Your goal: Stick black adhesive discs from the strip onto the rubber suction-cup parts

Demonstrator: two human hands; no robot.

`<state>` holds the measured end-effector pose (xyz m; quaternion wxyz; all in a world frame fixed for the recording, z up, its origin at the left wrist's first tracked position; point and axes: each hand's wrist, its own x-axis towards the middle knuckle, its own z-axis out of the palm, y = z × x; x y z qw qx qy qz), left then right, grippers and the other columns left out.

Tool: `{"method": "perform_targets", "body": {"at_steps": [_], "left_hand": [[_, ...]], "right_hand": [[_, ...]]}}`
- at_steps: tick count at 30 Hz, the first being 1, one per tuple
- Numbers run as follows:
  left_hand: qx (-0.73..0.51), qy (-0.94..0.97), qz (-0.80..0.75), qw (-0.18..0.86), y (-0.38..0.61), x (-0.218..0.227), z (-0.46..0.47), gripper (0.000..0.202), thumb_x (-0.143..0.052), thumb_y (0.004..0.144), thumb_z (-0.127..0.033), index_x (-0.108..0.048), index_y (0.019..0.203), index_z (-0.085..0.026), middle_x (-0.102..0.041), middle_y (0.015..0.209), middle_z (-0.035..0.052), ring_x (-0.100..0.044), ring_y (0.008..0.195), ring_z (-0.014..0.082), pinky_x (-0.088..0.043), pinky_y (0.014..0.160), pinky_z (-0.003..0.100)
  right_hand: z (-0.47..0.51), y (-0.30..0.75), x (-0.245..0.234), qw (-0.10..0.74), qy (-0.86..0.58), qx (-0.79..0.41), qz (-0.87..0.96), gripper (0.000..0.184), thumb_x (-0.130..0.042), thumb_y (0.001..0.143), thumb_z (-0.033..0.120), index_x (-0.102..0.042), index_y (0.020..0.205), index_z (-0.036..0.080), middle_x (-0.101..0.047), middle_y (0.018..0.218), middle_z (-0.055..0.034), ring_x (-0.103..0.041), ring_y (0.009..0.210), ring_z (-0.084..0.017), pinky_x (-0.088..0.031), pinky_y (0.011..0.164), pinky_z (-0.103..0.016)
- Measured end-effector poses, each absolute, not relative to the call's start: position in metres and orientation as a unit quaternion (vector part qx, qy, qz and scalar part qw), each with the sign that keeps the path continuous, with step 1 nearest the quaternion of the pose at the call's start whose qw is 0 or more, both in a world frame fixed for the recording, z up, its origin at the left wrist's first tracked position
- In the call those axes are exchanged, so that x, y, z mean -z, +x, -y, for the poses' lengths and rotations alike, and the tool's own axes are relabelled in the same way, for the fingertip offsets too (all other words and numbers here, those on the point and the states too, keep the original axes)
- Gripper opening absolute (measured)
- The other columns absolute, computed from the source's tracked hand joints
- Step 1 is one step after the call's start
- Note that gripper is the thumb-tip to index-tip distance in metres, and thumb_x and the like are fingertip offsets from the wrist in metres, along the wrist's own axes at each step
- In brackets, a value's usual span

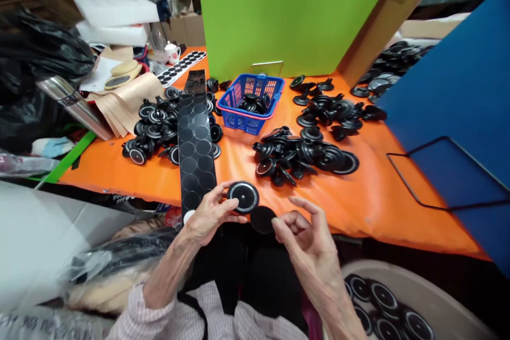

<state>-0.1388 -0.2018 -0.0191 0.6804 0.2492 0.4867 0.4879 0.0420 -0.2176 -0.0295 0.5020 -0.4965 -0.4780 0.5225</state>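
Note:
My left hand [211,215] grips a round black suction-cup base [244,197] by its edge, its flat face with a pale ring turned up toward me. Between thumb and finger of my right hand [305,228] is a thin black round sticker [262,220], just below and right of the base. The two discs are close together; whether they touch I cannot tell. A long black sheet of round stickers [196,143] lies left of my hands, its near end reaching over the table edge, with one pale round spot there.
Heaps of black suction-cup parts lie left [157,122] and right [303,154] on the orange table [235,162]. A blue basket [251,123] holds more. Green and blue boards [458,90] stand behind and right. A pale tub [430,297] with finished-looking discs sits low right.

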Motion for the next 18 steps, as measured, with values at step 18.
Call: {"method": "perform_targets", "body": {"at_steps": [18], "left_hand": [[-0.503, 0.242, -0.445, 0.700, -0.143, 0.014, 0.239, 0.045, -0.070, 0.071, -0.009, -0.063, 0.113, -0.022, -0.059, 0.115, 0.0053, -0.064, 0.089, 0.0161, -0.060, 0.074, 0.034]], "right_hand": [[0.227, 0.001, 0.038, 0.515, -0.505, -0.553, 0.417, 0.019, -0.067, 0.081, 0.038, -0.064, 0.074, 0.020, -0.056, 0.104, -0.0016, -0.054, 0.101, -0.016, -0.041, 0.090, -0.030]]}}
